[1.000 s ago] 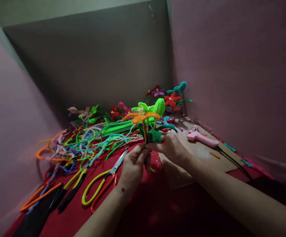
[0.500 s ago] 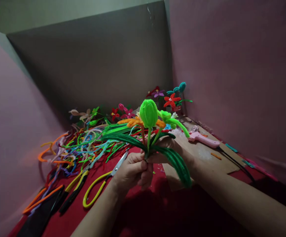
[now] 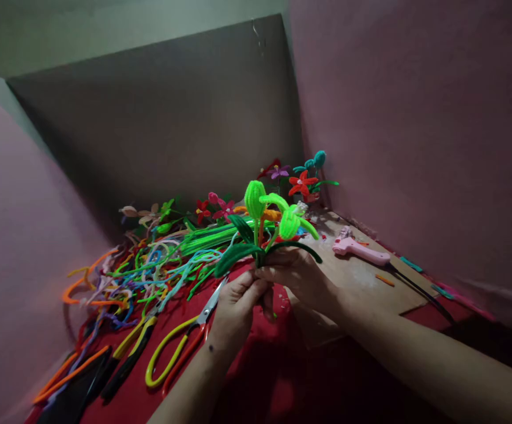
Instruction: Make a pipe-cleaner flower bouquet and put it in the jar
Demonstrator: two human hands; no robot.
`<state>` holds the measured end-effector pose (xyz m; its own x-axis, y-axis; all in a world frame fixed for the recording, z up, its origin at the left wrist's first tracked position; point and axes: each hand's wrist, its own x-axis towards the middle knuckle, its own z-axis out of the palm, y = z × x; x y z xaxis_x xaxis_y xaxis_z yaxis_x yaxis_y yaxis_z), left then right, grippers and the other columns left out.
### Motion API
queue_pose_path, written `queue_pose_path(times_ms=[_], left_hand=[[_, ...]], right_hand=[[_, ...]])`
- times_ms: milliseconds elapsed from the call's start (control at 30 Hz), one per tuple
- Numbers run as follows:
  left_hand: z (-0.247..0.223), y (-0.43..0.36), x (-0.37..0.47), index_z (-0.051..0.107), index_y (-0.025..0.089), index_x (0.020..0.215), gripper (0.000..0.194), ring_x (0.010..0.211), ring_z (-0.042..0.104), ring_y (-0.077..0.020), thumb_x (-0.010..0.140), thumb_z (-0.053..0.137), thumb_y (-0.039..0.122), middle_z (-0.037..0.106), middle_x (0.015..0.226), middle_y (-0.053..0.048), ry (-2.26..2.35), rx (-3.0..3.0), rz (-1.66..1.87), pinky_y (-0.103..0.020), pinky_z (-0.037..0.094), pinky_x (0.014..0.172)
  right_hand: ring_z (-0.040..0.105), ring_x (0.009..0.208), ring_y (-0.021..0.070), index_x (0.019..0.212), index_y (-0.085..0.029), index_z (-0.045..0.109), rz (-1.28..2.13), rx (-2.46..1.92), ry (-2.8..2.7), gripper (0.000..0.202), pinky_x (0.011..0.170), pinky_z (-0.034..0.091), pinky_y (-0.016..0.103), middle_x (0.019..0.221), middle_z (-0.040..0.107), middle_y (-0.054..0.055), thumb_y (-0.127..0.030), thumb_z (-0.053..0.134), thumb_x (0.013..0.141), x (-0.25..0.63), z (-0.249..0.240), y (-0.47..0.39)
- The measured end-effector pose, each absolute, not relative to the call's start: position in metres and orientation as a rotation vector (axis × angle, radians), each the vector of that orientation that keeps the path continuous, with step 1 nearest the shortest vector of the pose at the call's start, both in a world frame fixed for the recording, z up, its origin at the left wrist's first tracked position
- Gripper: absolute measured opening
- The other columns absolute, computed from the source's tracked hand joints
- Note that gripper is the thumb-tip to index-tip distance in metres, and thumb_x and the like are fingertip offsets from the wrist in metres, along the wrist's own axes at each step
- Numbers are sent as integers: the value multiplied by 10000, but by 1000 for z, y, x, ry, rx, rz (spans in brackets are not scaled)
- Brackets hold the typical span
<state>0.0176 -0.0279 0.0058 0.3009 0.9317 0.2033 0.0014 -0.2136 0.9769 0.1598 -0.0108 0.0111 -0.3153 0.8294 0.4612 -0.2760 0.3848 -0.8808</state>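
A pipe-cleaner flower bunch stands upright at the centre, pinched at its base by both hands. It has a bright green bud [image 3: 255,200], a bright green flower [image 3: 289,221], an orange flower [image 3: 270,215] partly behind them and dark green leaves [image 3: 238,257] spreading to both sides. My left hand [image 3: 238,297] closes its thumb and fingers around the bottom of the stems. Just right of it, touching, my right hand [image 3: 295,272] grips the same stems, its fingertips partly behind the leaves.
Yellow-handled scissors [image 3: 168,353] and black-and-yellow pliers [image 3: 130,353] lie left on the red cloth [image 3: 256,365], before a pile of colourful pipe cleaners [image 3: 150,271]. A pink glue gun [image 3: 364,252] rests on brown board [image 3: 357,282]. Finished flowers [image 3: 302,182] stand behind.
The bunch has turned between my fingers: the bright green flower now faces forward, the orange one sits further behind, and the long front leaf has swung away. The whole view has shifted slightly.
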Motion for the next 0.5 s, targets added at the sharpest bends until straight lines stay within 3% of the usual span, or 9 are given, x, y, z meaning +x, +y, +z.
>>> queue_pose_path(times_ms=[133,267,400,500], left_hand=[[2,-27,13,557,133,662,222,288,405,-76,788,558,316,476,422,38,469,1210,863,-215,394,299],[-2,-29,13,531,147,647,234,232,341,-59,736,613,347,406,362,64,300,1096,674,-190,348,267],[2,-28,12,538,140,660,278,275,405,-82,752,585,398,441,390,42,398,1179,680,-205,357,312],[7,-28,15,562,128,678,262,448,504,-91,808,527,352,537,528,-5,805,1565,978,-215,410,465]], right_hand=[[576,697,155,679,-160,651,1292,-435,-1570,219,659,461,285,632,607,2,-377,645,703,164,16,-7],[566,678,160,694,-138,663,1379,-368,-1664,250,633,461,294,640,616,22,-384,682,653,166,15,-7],[555,651,135,706,-146,667,1355,-390,-1584,189,636,450,276,672,623,16,-334,661,689,167,10,-7],[544,621,122,690,-157,660,1312,-501,-1409,170,621,441,266,648,618,1,-319,626,729,165,6,-5]])
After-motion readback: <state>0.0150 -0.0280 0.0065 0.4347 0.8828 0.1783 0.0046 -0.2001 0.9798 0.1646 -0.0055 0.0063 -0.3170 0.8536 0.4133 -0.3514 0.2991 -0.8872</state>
